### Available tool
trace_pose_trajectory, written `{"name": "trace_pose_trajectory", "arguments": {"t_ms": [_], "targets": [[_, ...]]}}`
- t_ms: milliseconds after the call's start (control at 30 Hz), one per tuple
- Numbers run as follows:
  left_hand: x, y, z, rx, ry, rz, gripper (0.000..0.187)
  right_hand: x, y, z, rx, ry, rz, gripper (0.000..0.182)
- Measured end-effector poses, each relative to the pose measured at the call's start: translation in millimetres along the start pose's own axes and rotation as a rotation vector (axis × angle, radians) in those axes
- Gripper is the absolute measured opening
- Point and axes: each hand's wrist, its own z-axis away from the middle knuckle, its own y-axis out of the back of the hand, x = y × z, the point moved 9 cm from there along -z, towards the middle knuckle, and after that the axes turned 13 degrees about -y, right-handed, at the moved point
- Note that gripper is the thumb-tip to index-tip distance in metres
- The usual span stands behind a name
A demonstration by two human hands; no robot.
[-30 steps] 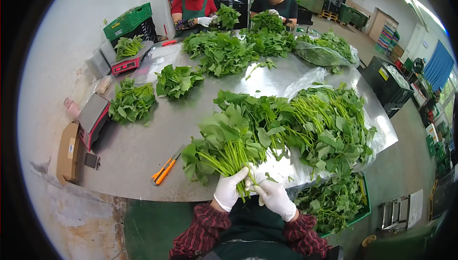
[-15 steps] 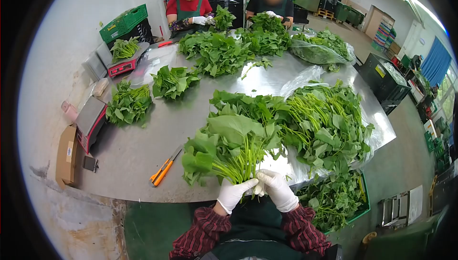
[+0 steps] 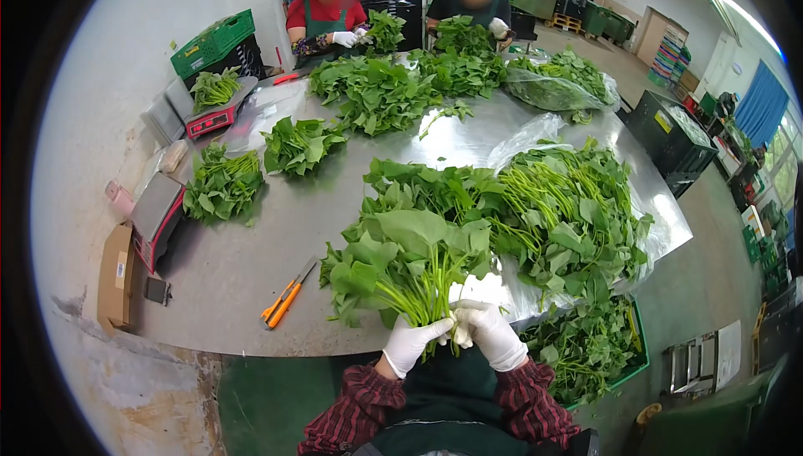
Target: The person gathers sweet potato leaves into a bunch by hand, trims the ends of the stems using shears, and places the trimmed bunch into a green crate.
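Note:
Leafy greens with long stems form a bunch point(image 3: 410, 263) whose stem ends point down toward me at the table's front edge. My left hand point(image 3: 411, 345), in a white glove, is closed around the lower stems. Beside it, touching its fingertips, my gloved right hand point(image 3: 492, 335) has its fingers pressed together at the stem ends; what they pinch is too small to name. Behind and right of the bunch lies a large pile of greens point(image 3: 577, 213) on clear plastic. An orange-handled knife point(image 3: 288, 293) rests on the metal table to the left.
Two bundles of greens point(image 3: 303, 146) point(image 3: 224, 184) and red scales point(image 3: 157, 220) stand on the left. A green crate point(image 3: 640, 347) of greens is at the lower right. Across the metal table point(image 3: 217, 289), two people handle greens near another pile point(image 3: 376, 92).
The bunch in my hands has shifted slightly, its leaves a little lower and further right. Across the table, the right-hand person's glove has risen away from the greens.

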Motion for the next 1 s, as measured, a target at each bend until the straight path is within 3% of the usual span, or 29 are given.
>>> {"name": "trace_pose_trajectory", "arguments": {"t_ms": [133,233,400,467,533,600,667,733,800,867,933,1000], "targets": [[0.1,-1.9,0.0,0.003,-0.013,0.011,0.012,-2.9,6.6,3.1,0.059,0.089,-0.092,0.015],[-6.1,3.6,1.8,0.067,0.016,0.062,0.013,-5.9,0.5,11.4,-0.054,0.12,-0.089,0.016],[-10.4,5.2,2.6,0.1,0.02,0.126,0.015,-2.4,1.5,31.4,0.158,0.082,0.301,0.019],[-11.4,0.4,3.3,0.086,0.032,0.162,0.015,3.3,8.7,35.8,0.254,0.1,0.295,0.016],[-12.5,-5.3,2.9,0.073,0.041,0.195,0.015,2.8,21.7,47.1,0.396,0.261,0.169,0.011],[-8.6,-9.2,1.4,0.089,-0.028,0.246,0.015,-1.2,23.9,57.6,0.41,0.319,0.135,0.008],[-5.6,8.7,-1.7,0.196,0.034,0.326,0.014,-20.7,64.8,98.8,0.727,0.496,-0.003,0.009],[2.3,23.3,-4.5,0.186,-0.044,0.375,0.015,-38.2,124.7,137.7,1.054,0.699,0.096,0.017],[9.1,26.0,-3.6,0.148,-0.072,0.38,0.017,-39.3,188.7,166.9,1.239,0.689,0.107,0.023],[11.9,13.4,-1.2,0.086,-0.007,0.497,0.019,-12.9,257.1,181.5,1.304,0.361,0.016,0.026],[4.9,5.0,0.8,0.068,0.025,0.509,0.02,-20.5,238.0,186.6,1.403,0.297,0.09,0.029],[-4.2,-11.1,2.8,-0.005,0.076,0.574,0.019,-40.6,177.6,156.7,1.149,0.452,0.178,0.028]]}}
